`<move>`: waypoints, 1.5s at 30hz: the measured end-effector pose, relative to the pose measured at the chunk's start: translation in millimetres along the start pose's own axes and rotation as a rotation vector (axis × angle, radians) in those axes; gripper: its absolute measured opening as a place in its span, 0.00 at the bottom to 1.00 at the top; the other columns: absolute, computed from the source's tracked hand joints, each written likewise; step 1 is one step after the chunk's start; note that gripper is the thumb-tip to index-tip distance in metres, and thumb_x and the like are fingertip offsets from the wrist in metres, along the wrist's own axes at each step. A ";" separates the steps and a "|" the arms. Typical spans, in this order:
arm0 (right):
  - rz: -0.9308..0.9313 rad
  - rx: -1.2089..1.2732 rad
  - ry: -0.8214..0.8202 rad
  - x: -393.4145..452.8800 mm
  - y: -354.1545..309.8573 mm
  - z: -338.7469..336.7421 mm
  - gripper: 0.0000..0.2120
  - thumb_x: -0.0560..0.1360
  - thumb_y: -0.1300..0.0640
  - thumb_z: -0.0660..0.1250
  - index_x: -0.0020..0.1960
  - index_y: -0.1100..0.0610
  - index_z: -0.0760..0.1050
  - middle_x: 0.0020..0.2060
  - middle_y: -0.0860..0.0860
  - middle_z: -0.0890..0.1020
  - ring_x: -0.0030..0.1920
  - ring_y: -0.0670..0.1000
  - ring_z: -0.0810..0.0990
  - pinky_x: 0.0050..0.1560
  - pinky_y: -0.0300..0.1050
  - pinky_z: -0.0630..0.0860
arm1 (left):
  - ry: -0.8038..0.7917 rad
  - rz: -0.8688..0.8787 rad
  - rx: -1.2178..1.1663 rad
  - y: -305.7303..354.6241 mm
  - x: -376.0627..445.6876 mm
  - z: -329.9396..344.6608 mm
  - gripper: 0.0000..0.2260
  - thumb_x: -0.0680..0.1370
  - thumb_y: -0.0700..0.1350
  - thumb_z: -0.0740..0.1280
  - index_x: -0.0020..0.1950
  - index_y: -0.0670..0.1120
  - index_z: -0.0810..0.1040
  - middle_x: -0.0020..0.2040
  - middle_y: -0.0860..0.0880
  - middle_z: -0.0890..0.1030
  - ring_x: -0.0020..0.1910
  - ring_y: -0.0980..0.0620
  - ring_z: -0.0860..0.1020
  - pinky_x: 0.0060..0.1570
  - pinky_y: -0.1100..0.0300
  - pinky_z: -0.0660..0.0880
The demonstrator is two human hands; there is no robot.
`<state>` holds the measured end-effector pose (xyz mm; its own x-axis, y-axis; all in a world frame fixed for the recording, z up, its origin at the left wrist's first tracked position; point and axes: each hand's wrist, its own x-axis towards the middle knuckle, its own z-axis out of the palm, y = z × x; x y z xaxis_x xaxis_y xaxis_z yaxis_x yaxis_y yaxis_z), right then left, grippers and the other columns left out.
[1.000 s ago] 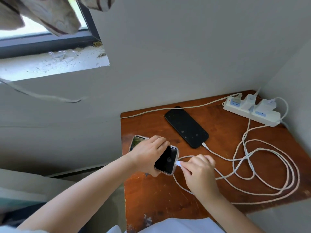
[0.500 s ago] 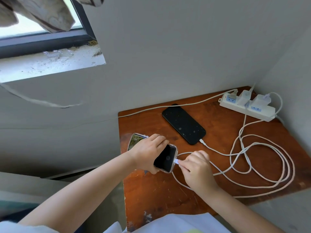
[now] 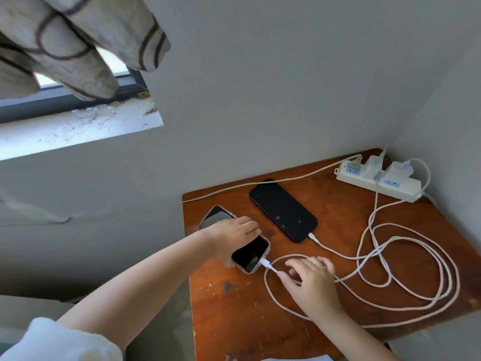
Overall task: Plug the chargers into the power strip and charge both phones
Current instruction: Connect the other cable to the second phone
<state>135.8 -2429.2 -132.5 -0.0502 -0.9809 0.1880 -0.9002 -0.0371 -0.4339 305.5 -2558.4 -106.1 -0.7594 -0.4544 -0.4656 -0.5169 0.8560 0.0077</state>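
Note:
A phone in a pale case [image 3: 250,257] lies on the wooden table [image 3: 260,321], and my left hand [image 3: 234,234] grips it across the middle. A white cable plug [image 3: 266,263] sits in its lower end. My right hand [image 3: 312,281] rests just behind the plug with fingers spread, fingertips touching the cable. A black phone [image 3: 283,212] lies face up further back with a second white plug [image 3: 313,237] in its end. Two white chargers [image 3: 373,165] [image 3: 397,171] sit in the white power strip [image 3: 406,190] at the far right corner.
Long white cable loops [image 3: 429,269] cover the right half of the table. The strip's own cord [image 3: 260,185] runs along the back edge. Walls close the table in behind and on the right. A curtain [image 3: 78,48] and window sill [image 3: 65,131] are upper left.
My right hand has let go of the plug and slid back along the cable with its fingers spread. The plug now sits in the cased phone. The camera has shifted.

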 end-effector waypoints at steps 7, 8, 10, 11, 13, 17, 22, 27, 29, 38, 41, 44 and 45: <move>-0.024 -0.093 -0.190 15.4 21.7 3.2 0.15 0.66 0.58 0.75 0.53 0.56 0.81 0.52 0.54 0.83 0.55 0.57 0.80 0.53 0.56 0.76 | -0.163 0.031 0.147 -15.1 16.1 -8.4 0.40 0.68 0.42 0.73 0.72 0.41 0.52 0.73 0.41 0.58 0.71 0.43 0.55 0.69 0.52 0.56; -0.016 -0.092 -0.273 17.1 23.0 7.3 0.16 0.73 0.55 0.68 0.61 0.54 0.75 0.62 0.52 0.77 0.65 0.55 0.72 0.63 0.56 0.68 | -0.168 0.038 0.156 -15.2 17.9 -9.7 0.40 0.67 0.42 0.73 0.72 0.42 0.52 0.73 0.41 0.58 0.71 0.43 0.55 0.69 0.52 0.56; -0.009 -0.104 -0.384 14.3 27.5 18.2 0.20 0.79 0.49 0.56 0.70 0.50 0.64 0.72 0.46 0.64 0.73 0.49 0.56 0.72 0.51 0.53 | -0.180 0.054 0.175 -14.5 21.1 -10.9 0.40 0.67 0.43 0.74 0.72 0.42 0.53 0.72 0.41 0.59 0.71 0.43 0.56 0.69 0.51 0.56; -0.011 -0.113 -0.397 12.1 29.1 23.0 0.21 0.79 0.48 0.55 0.71 0.50 0.62 0.73 0.46 0.61 0.74 0.48 0.53 0.73 0.51 0.51 | -0.183 0.059 0.179 -14.1 22.3 -11.3 0.40 0.67 0.44 0.74 0.72 0.42 0.54 0.72 0.41 0.59 0.71 0.43 0.57 0.70 0.51 0.56; 0.020 -0.121 -0.385 8.6 26.7 24.3 0.20 0.79 0.49 0.56 0.69 0.52 0.65 0.71 0.48 0.65 0.73 0.52 0.58 0.72 0.53 0.54 | -0.186 0.059 0.183 -14.1 23.5 -11.1 0.41 0.66 0.44 0.74 0.71 0.42 0.54 0.72 0.42 0.59 0.71 0.42 0.56 0.70 0.51 0.55; 0.058 -0.134 -0.321 6.6 16.9 13.6 0.34 0.80 0.47 0.36 0.53 0.54 0.81 0.53 0.50 0.84 0.56 0.53 0.81 0.52 0.56 0.77 | -0.177 0.022 0.181 -11.0 22.6 -8.1 0.41 0.67 0.43 0.74 0.72 0.42 0.52 0.73 0.42 0.58 0.72 0.43 0.55 0.70 0.51 0.54; 0.065 -0.199 -0.319 4.5 15.2 13.1 0.39 0.79 0.47 0.31 0.51 0.55 0.82 0.51 0.51 0.85 0.53 0.54 0.82 0.49 0.58 0.78 | -0.132 -0.078 0.138 -2.7 19.0 0.0 0.41 0.68 0.38 0.72 0.73 0.44 0.49 0.74 0.43 0.55 0.73 0.45 0.51 0.71 0.52 0.51; 0.051 -0.216 -0.311 3.3 14.7 12.7 0.39 0.79 0.46 0.31 0.52 0.57 0.82 0.52 0.53 0.84 0.54 0.56 0.82 0.51 0.59 0.77 | -0.023 -0.114 0.045 2.8 10.3 8.1 0.37 0.71 0.38 0.69 0.73 0.46 0.50 0.75 0.46 0.55 0.73 0.46 0.50 0.71 0.53 0.49; 0.046 -0.198 -0.299 3.2 13.8 12.6 0.38 0.79 0.46 0.33 0.52 0.57 0.81 0.52 0.53 0.84 0.54 0.56 0.81 0.52 0.60 0.77 | -0.011 -0.122 -0.004 2.5 5.7 9.1 0.38 0.70 0.43 0.70 0.73 0.47 0.50 0.75 0.47 0.55 0.74 0.47 0.50 0.71 0.53 0.48; 0.004 -0.187 -0.211 5.0 17.2 22.0 0.15 0.68 0.56 0.66 0.53 0.61 0.81 0.53 0.57 0.83 0.55 0.60 0.80 0.53 0.63 0.74 | 0.734 -0.836 -0.679 49.3 -28.9 65.7 0.23 0.77 0.50 0.60 0.70 0.45 0.61 0.72 0.45 0.64 0.72 0.46 0.59 0.67 0.55 0.56; -0.005 -0.167 -0.197 4.3 19.1 25.9 0.15 0.70 0.58 0.69 0.55 0.62 0.79 0.56 0.58 0.81 0.58 0.61 0.78 0.56 0.65 0.72 | 0.517 -0.948 -0.654 69.4 -28.3 93.0 0.31 0.77 0.59 0.54 0.73 0.45 0.48 0.76 0.46 0.51 0.74 0.48 0.46 0.67 0.57 0.42; -0.001 -0.158 -0.218 3.4 20.4 27.4 0.16 0.73 0.58 0.68 0.59 0.61 0.76 0.60 0.58 0.78 0.63 0.61 0.74 0.62 0.64 0.67 | 0.400 -0.919 -0.535 77.0 -28.9 105.5 0.35 0.75 0.64 0.48 0.73 0.45 0.41 0.76 0.45 0.44 0.73 0.48 0.40 0.66 0.56 0.35; -0.003 -0.158 -0.225 3.2 20.8 27.8 0.16 0.73 0.59 0.68 0.60 0.61 0.76 0.61 0.58 0.78 0.64 0.61 0.73 0.62 0.63 0.67 | 0.377 -0.909 -0.506 78.1 -28.2 106.5 0.35 0.75 0.65 0.46 0.73 0.45 0.40 0.76 0.45 0.43 0.73 0.48 0.39 0.66 0.56 0.34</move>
<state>128.9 -2438.4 -165.4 0.0336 -0.9993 -0.0191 -0.9573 -0.0267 -0.2878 328.6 -2452.6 -186.6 -0.0420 -0.9824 -0.1822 -0.9797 0.0047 0.2003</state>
